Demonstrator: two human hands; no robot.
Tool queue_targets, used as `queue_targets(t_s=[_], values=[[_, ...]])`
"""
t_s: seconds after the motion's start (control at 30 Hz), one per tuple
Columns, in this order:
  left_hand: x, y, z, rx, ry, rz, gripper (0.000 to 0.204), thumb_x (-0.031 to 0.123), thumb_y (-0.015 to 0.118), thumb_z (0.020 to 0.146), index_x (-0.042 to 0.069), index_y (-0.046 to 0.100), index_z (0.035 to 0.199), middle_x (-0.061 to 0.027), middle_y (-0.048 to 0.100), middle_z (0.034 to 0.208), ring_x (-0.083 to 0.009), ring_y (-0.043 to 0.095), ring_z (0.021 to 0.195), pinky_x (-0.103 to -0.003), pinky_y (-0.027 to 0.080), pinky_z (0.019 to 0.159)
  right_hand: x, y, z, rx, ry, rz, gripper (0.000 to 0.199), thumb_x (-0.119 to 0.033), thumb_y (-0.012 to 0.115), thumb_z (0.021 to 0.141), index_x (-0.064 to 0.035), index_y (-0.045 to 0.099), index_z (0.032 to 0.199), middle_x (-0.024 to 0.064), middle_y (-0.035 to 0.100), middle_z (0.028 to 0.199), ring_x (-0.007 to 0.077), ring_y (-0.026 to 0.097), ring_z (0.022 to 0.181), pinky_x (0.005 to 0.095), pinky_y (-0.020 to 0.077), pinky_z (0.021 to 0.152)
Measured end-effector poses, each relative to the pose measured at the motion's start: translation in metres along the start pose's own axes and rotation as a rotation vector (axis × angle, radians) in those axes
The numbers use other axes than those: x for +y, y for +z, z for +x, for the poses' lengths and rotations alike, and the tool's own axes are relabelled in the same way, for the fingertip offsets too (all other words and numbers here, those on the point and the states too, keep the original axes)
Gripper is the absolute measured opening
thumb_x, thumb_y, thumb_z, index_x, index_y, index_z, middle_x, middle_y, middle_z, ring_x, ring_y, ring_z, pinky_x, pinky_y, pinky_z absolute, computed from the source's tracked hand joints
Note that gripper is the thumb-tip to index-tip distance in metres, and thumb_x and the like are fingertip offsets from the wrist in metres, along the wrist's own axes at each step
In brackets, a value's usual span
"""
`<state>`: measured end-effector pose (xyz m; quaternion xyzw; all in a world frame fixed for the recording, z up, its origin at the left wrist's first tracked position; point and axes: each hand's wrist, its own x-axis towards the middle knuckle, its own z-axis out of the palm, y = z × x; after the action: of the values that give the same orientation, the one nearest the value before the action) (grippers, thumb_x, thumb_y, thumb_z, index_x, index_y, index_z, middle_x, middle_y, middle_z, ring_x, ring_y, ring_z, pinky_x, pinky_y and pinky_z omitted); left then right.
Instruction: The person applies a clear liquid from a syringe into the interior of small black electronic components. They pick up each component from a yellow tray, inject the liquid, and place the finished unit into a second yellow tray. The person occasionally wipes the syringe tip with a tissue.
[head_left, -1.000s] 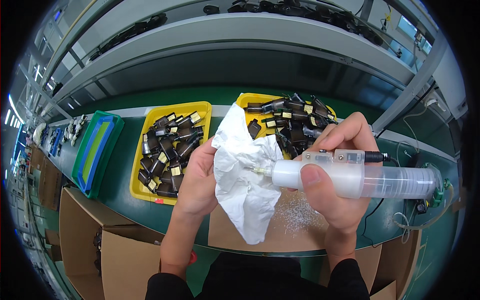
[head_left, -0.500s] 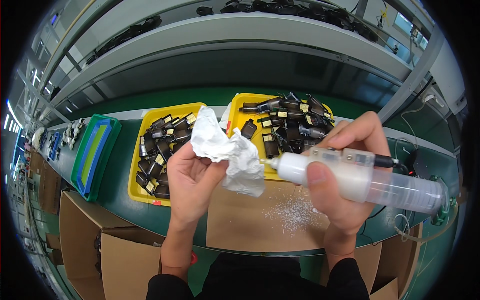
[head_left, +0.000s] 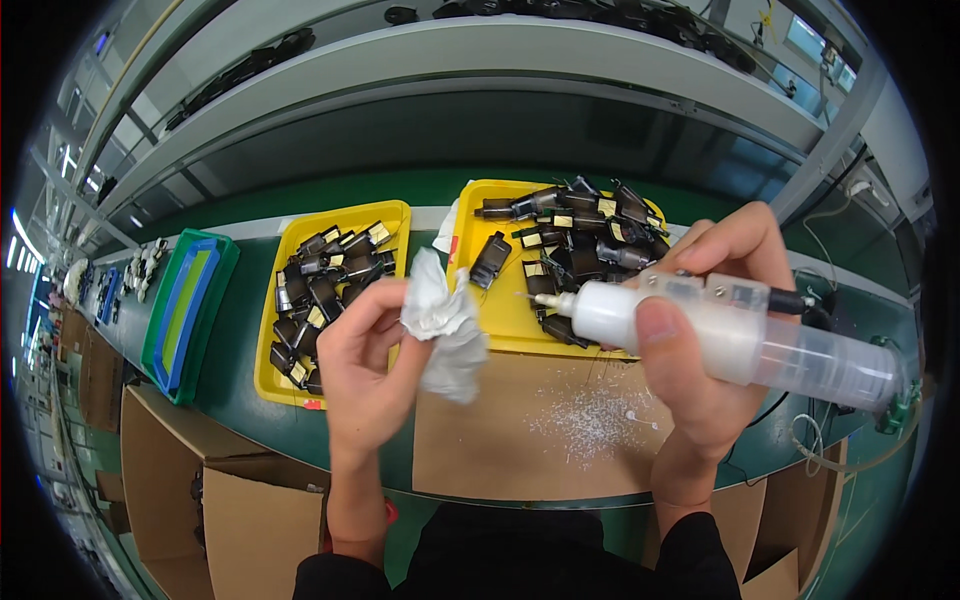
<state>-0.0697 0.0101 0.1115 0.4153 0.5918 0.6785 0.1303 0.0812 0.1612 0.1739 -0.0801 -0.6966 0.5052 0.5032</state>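
Note:
A crumpled white tissue (head_left: 450,335) is pinched between the thumb and fingers of my left hand (head_left: 370,375). My right hand (head_left: 705,340) is wrapped round a large clear dispensing syringe (head_left: 740,335) filled with white material. Its thin needle tip points left, apart from the tissue. A hose and green cap join the syringe's right end. Behind my hands stand two yellow trays: the left tray (head_left: 265,365) and the right tray (head_left: 470,215) hold many dark plastic parts with pale labels. One dark part (head_left: 489,261) lies by itself in the right tray.
A cardboard sheet (head_left: 480,450) with scattered white bits (head_left: 590,425) lies on the green table. Nested green and blue trays (head_left: 185,310) stand at the left. An open cardboard box (head_left: 250,520) sits below the table edge. Dark items line the shelf (head_left: 500,60) above.
My left hand has drawn the tissue left and away from the needle tip. My right hand has moved the syringe slightly right, and the needle now shows bare.

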Motion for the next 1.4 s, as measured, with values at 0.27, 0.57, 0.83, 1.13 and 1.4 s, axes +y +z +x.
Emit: queue_targets(t_s=[0.27, 0.57, 0.83, 1.13, 1.4], values=[[-0.036, -0.017, 0.000, -0.167, 0.037, 0.922, 0.026, 0.006, 0.053, 0.083, -0.002, 0.056, 0.107, -0.0182, 0.058, 0.103, -0.0337, 0.057, 0.089, -0.034, 0.044, 0.082, 0.004, -0.018, 0.007, 0.063, -0.063, -0.109, 0.029, -0.013, 0.065, 0.072, -0.0004, 0.045, 0.087, 0.0052, 0.050, 0.071, 0.0096, 0.053, 0.059, 0.0188, 0.0445, 0.052], [-0.121, 0.047, 0.084, -0.404, -0.051, 1.146, 0.050, 0.017, 0.066, 0.073, -0.003, 0.049, 0.115, -0.0222, 0.060, 0.091, -0.0370, 0.056, 0.087, -0.042, 0.047, 0.078, -0.006, -0.024, 0.010, 0.103, -0.036, -0.115, 0.028, -0.015, 0.068, 0.070, -0.0011, 0.047, 0.083, 0.0034, 0.050, 0.071, 0.0073, 0.052, 0.060, 0.0181, 0.0439, 0.055], [-0.104, 0.043, 0.104, -0.197, -0.103, 0.422, 0.054, 0.007, 0.059, 0.073, -0.003, 0.042, 0.123, -0.0133, 0.058, 0.084, -0.0212, 0.059, 0.082, -0.033, 0.049, 0.072, -0.002, -0.042, 0.012, 0.174, -0.048, -0.148, 0.026, -0.014, 0.065, 0.072, 0.0009, 0.047, 0.083, 0.0053, 0.049, 0.073, 0.0129, 0.058, 0.061, 0.0219, 0.0488, 0.052], [-0.042, 0.058, 0.107, -0.543, -0.521, -1.305, 0.049, 0.019, 0.033, 0.088, -0.006, 0.028, 0.130, -0.0209, 0.049, 0.107, -0.0253, 0.052, 0.084, -0.032, 0.047, 0.073, -0.011, -0.052, 0.012, 0.242, -0.064, -0.189, 0.028, -0.019, 0.060, 0.076, 0.0003, 0.043, 0.088, 0.0083, 0.049, 0.077, 0.0164, 0.057, 0.057, 0.0234, 0.0478, 0.050], [-0.032, 0.072, 0.093, -0.541, -0.406, -1.299, 0.049, 0.017, 0.030, 0.094, 0.014, 0.015, 0.141, -0.0139, 0.038, 0.111, -0.0204, 0.039, 0.092, -0.030, 0.038, 0.073, -0.007, -0.048, 0.010, 0.272, -0.094, -0.247, 0.033, -0.027, 0.059, 0.079, -0.0046, 0.038, 0.092, 0.0079, 0.049, 0.074, 0.0156, 0.054, 0.054, 0.0235, 0.0465, 0.045]])
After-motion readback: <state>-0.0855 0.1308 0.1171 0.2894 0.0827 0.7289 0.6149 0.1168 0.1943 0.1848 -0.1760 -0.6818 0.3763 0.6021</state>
